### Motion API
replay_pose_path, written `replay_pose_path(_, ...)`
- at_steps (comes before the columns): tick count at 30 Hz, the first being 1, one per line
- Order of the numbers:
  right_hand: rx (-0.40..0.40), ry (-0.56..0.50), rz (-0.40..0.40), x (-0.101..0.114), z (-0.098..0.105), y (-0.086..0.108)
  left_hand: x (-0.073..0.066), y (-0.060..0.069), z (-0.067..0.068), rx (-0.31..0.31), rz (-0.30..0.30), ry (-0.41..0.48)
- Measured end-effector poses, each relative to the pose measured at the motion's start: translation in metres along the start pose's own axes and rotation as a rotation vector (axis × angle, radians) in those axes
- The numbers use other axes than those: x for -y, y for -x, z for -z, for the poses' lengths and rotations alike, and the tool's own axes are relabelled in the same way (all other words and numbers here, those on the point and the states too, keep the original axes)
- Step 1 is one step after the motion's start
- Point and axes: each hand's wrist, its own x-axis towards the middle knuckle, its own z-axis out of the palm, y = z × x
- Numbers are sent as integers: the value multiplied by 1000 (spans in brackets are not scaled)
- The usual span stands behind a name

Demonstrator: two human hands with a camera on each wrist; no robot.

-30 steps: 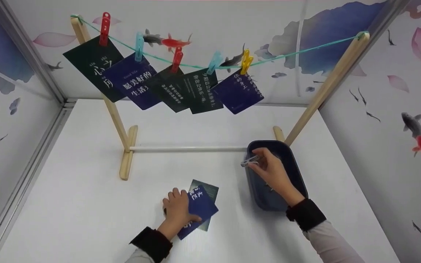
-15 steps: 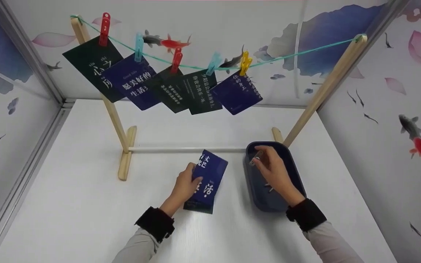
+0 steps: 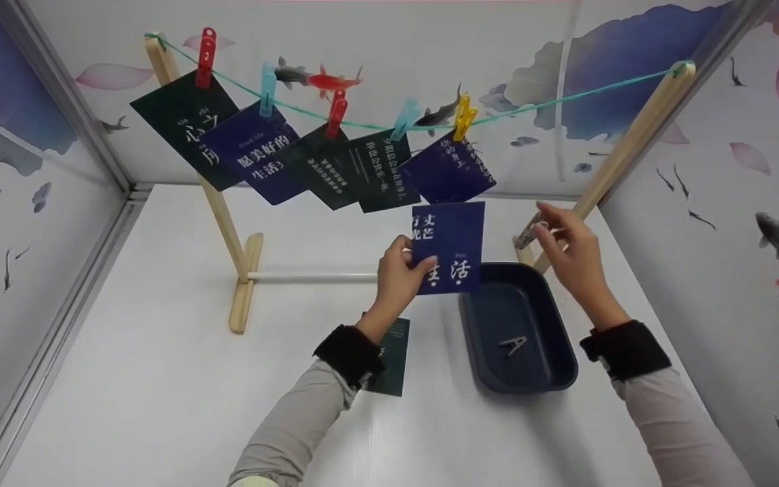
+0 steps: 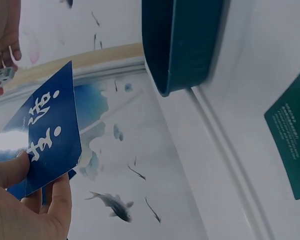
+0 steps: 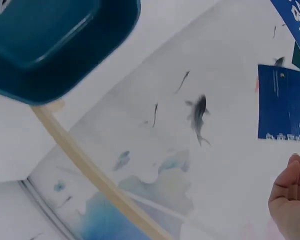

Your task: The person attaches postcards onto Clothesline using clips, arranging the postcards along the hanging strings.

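Note:
My left hand [image 3: 399, 281] pinches a blue card [image 3: 457, 237] with white characters between thumb and fingers, held up in the air below the hanging cards. In the left wrist view the thumb lies on the printed face of that card [image 4: 52, 130]. To its right, my right hand [image 3: 575, 260] pinches a greyish clothespin [image 3: 529, 232] above the back of the dark blue tub [image 3: 518, 304]. The right wrist view shows only part of that hand [image 5: 290, 197] at the edge. A dark green card [image 3: 395, 365] lies on the table, partly covered by my left wrist.
A green string [image 3: 565, 99] sags between two wooden posts [image 3: 640, 138]. Several cards hang from it by red, light blue and yellow clothespins, the rightmost a blue card [image 3: 450, 172]. One pale clothespin [image 3: 514, 345] lies in the tub. A white bar [image 3: 315, 277] joins the stand's feet.
My left hand has picked the blue card off the table and raised it up and to the right. My right hand has lifted the clothespin away from the tub, up and rightward.

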Motion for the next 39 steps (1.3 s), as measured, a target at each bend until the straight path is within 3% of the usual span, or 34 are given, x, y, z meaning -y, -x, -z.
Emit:
replay_pose_path(4,-8,-29,6,13,25,-35,-20,-14,-19,-11,-58,-17)
replay_pose_path(9,33,9,6,31,49,-79,-47,-33,-39,4,-50,-61)
replay_pose_path(13,44,94,-11,45,55,-109,-67,-49,-49,17,-36,-57)
replay_pose_path(17,-19,120,-5,56,53,-128,-80,-59,-59,14,-61,-7)
replay_pose_path(21,-111,105,25,63,47,-140,-84,-65,-71,-31,-83,20)
replay_pose_path(25,-151,114,28,65,44,-150,-86,-70,-78,-69,-65,54)
replay_pose_path(31,-93,159,-50,63,49,-161,-84,-75,-78,-70,-31,77)
replay_pose_path(39,30,221,-127,61,48,-166,-80,-81,-81,-10,-36,87)
